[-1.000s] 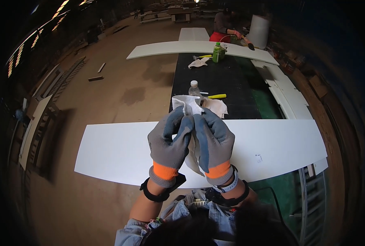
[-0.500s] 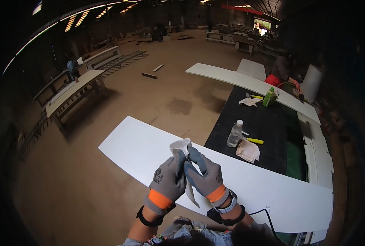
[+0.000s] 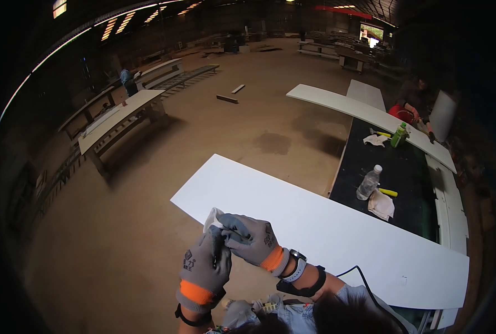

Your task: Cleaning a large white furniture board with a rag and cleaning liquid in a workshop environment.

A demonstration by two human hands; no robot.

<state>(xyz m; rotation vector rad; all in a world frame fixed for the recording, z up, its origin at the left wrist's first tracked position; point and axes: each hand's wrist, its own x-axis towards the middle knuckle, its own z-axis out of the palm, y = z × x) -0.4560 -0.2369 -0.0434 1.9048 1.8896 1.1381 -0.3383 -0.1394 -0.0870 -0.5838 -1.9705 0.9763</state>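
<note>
My left hand (image 3: pixel 204 268), in a grey glove with an orange cuff, is closed round the lower part of a white cloth (image 3: pixel 211 219). My right hand (image 3: pixel 254 238), gloved alike, pinches the same cloth from the right. The fingers of both hands meet there, and only the bunched top of the cloth shows above them; the gloves hide the rest. Both hands are over the left front edge of a long white panel (image 3: pixel 314 228), apart from its surface as far as I can see.
On a black tabletop (image 3: pixel 351 181) beyond the panel stand a clear bottle (image 3: pixel 369 183) and a green bottle (image 3: pixel 399 135). Pale cloths (image 3: pixel 381 204) and yellow-handled tools (image 3: pixel 387 192) lie there. Past a second white panel (image 3: pixel 337 104), a person (image 3: pixel 412 106) bends over. Another table (image 3: pixel 120 119) stands left.
My hands have moved left with the cloth, from over the panel to its edge. The right hand has turned to reach in from the side. The view has shifted left.
</note>
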